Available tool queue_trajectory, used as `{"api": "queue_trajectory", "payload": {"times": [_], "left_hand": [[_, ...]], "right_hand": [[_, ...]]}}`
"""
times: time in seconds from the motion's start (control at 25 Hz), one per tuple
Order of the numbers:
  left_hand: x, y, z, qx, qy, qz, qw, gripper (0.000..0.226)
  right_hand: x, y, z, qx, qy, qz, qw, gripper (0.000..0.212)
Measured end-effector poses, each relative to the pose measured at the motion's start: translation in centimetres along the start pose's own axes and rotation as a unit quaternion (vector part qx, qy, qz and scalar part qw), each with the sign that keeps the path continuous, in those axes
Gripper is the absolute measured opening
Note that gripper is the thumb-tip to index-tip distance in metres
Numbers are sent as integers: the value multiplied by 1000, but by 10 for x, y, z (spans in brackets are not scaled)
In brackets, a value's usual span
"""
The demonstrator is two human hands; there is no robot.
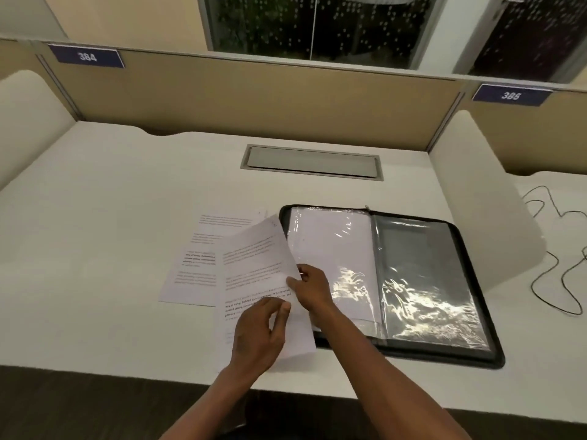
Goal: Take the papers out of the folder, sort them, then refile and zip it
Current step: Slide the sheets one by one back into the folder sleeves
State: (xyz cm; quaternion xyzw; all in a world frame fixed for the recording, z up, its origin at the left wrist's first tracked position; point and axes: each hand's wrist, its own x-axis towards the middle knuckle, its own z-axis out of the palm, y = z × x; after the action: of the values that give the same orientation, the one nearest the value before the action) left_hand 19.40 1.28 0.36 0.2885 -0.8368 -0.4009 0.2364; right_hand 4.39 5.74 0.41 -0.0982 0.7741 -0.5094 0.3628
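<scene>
A black zip folder [470,315] lies open on the white desk, its clear plastic sleeves shining. The left sleeve holds a white sheet [330,239]. A printed paper [254,265] is lifted and tilted just left of the folder. My right hand [309,289] pinches its right edge. My left hand [260,331] grips its lower part, thumb on top. Another printed sheet [197,258] lies flat on the desk to the left, partly under the held one.
A grey cable hatch [311,161] is set into the desk [111,217] behind the folder. White side dividers [482,201] bound the desk; a black cable [559,249] lies beyond the right one. The beige back panel carries number plates.
</scene>
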Motion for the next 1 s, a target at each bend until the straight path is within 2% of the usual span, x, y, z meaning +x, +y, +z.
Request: {"api": "queue_trajectory", "payload": {"times": [0.12, 0.24, 0.32, 0.4, 0.52, 0.64, 0.8, 0.92, 1.0], "left_hand": [[0, 24, 28, -16, -6, 28, 999, 15], [6, 41, 64, 40, 17, 41, 998, 26], [10, 48, 87, 64, 22, -12, 998, 33], [8, 59, 108, 50, -11, -65, 997, 37], [-7, 76, 132, 47, -61, -67, 995, 43], [-29, 98, 149, 25, -66, -88, 994, 44], [-50, 116, 163, 0, -101, -108, 989, 41], [-64, 121, 173, 22, -134, -102, 986, 45], [-72, 124, 180, 48, -113, -71, 990, 42]], "right_hand": [[-15, 32, -68, 96, 34, 44, 994, 21], [-45, 59, -134, 168, 59, 70, 982, 23], [-64, 76, -173, 189, 65, 86, 976, 26], [-80, 94, -209, 199, 64, 100, 973, 31], [-95, 114, -245, 220, 53, 118, 967, 37], [-108, 132, -271, 243, 39, 129, 961, 37], [-125, 152, -288, 216, 37, 118, 969, 23], [-137, 164, -299, 145, 53, 96, 983, 26], [-146, 177, -310, 145, 49, 95, 984, 26]]}}
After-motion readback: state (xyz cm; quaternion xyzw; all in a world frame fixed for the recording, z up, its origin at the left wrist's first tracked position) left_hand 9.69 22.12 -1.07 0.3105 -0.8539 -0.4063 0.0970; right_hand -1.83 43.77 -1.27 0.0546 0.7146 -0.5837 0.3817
